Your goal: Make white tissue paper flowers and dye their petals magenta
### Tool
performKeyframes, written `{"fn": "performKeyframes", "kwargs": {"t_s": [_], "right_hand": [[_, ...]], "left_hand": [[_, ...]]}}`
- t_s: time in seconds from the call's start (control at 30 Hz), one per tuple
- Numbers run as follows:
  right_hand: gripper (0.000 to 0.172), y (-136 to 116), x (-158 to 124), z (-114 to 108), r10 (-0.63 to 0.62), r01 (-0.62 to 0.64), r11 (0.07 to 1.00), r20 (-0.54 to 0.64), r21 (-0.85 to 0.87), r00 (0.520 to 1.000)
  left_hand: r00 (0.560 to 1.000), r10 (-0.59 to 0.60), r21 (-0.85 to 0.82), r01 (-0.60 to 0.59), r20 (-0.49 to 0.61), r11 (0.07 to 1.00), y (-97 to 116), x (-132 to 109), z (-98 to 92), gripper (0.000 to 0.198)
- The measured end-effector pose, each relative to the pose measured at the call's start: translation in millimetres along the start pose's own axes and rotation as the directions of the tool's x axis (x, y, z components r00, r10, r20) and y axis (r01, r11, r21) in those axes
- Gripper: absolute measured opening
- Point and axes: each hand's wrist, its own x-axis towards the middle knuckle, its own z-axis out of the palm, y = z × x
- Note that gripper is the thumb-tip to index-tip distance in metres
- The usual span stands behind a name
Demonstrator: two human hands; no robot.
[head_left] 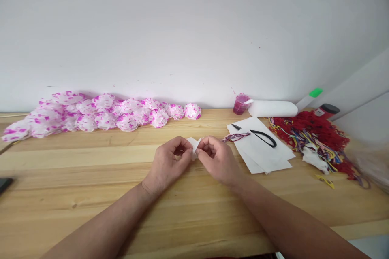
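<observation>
A small piece of thin white paper [193, 144] is pinched between my two hands above the middle of the table. My left hand [172, 162] grips its left side between thumb and forefinger. On its right side, my right hand [219, 158] holds it in the same kind of pinch. Just right of my right hand lie strands of dark red and pink yarn [235, 136], partly over a stack of white paper sheets [261, 158]. Black-handled scissors [263, 138] rest on those sheets. My fingers hide part of the held paper.
Along the wall at left runs a row of white paper pompoms with magenta spots [103, 115]. At back right stand a cup of magenta liquid [240, 104], a white bottle [273, 109] and a dark-lidded jar [326, 111]. Tangled coloured yarn [322, 133] lies at right.
</observation>
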Motion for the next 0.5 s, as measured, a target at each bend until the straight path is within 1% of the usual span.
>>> {"fn": "performKeyframes", "kwargs": {"t_s": [0.17, 0.23, 0.37, 0.43, 0.5], "right_hand": [[0.008, -0.5, -1.2, 0.4, -0.038, 0.038, 0.999, -0.005, -0.010, 0.999], [0.007, 0.3, -1.7, 0.8, -0.041, 0.041, 0.999, -0.013, -0.012, 0.999], [0.007, 2.9, -1.6, 1.7, -0.043, 0.043, 0.999, -0.013, -0.001, 0.999], [0.006, 4.2, -1.4, 2.1, -0.062, 0.062, 0.998, -0.014, -0.002, 0.998], [0.005, 5.1, -1.2, 2.3, -0.073, 0.073, 0.997, -0.017, 0.004, 0.997]], "left_hand": [[0.999, 0.001, -0.014, 0.000, 0.051, 1.000, 6.1, -1.0, -1.7, 0.016], [0.998, 0.026, -0.021, -0.025, 0.061, 0.999, 7.5, -1.5, -2.4, 0.017], [0.997, 0.072, 0.053, -0.074, 0.031, 0.996, 5.7, -1.6, -2.0, 0.014], [0.998, 0.059, 0.072, -0.060, 0.020, 0.996, 3.5, -0.9, -1.3, 0.014], [1.000, 0.023, 0.057, -0.023, 0.015, 0.998, 1.2, 0.1, -0.4, 0.014]]}}
